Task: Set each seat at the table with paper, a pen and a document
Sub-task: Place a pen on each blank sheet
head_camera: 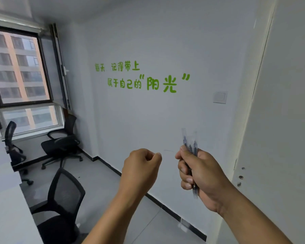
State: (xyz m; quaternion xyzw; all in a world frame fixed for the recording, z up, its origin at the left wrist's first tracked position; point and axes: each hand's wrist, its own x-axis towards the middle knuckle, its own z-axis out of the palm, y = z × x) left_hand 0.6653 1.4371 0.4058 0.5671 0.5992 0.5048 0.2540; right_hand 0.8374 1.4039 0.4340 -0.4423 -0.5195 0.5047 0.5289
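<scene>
From my head camera, my right hand (pixel 199 175) is raised in front of me, its fingers curled tight round a small bundle of pens (pixel 190 148). The pens stand nearly upright in that grip: their clear tops stick out above my thumb and forefinger, and a short end shows below my little finger. I cannot tell how many pens there are, since they blur together.

My left hand (pixel 141 166) is up at about the same height, just beside the right hand but apart from it, with a gap of bare wall (pixel 165 111) showing between them. Its fingers are curled in, thumb tip against the forefinger, and I see nothing held in it.

Beyond both hands is the white wall, with green lettering (pixel 141 78) above them and a pale wall switch (pixel 219 97) up and to the right of the pens. A dark skirting strip runs along the foot of the wall, below my forearms.

Well off to the left of my left hand, the edge of a white tabletop (pixel 5 199) runs along the side of the view. No paper, pen or document shows on the part I can see. Three black mesh office chairs stand beside it: one (pixel 63 194) near my left forearm, one (pixel 63 140) further off, and one (pixel 12 143) close to the tabletop. A window (pixel 19 67) is behind them, with a building outside.

To the right of my right hand is a pale door edge (pixel 239 175) with small holes in it.
</scene>
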